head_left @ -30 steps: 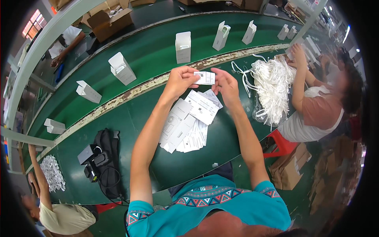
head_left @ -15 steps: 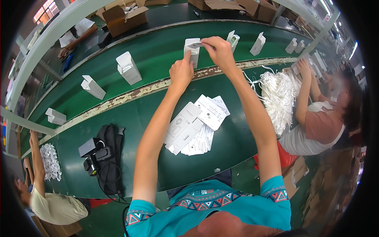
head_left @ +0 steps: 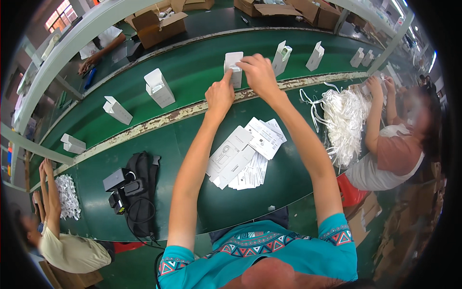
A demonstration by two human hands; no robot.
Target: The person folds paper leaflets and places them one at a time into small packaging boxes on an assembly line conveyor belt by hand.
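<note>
In front of me an upright white carton (head_left: 234,57) stands on the green conveyor with its top flap raised. My left hand (head_left: 220,95) is at its lower left side, index finger stretched against it and the other fingers curled. Over the carton's mouth is my right hand (head_left: 260,74), slightly blurred, with its fingers bent and drawn together at the opening. What lies between its fingertips is hidden. Below my hands, a pile of white printed leaflets (head_left: 265,137) and a flat, unfolded printed card sheet (head_left: 231,155) lie on the green table (head_left: 284,192).
More open white cartons, such as one at left (head_left: 160,90) and one at right (head_left: 282,59), stand along the belt (head_left: 192,77). A black bag with devices (head_left: 142,192) lies left, a heap of white cords (head_left: 344,120) right. Co-workers sit on both sides; a metal frame rises around.
The flat pale piece pinched in my right hand has gone down from view at the carton's mouth. My right hand has lowered onto the opening; my left hand stays by the carton.
</note>
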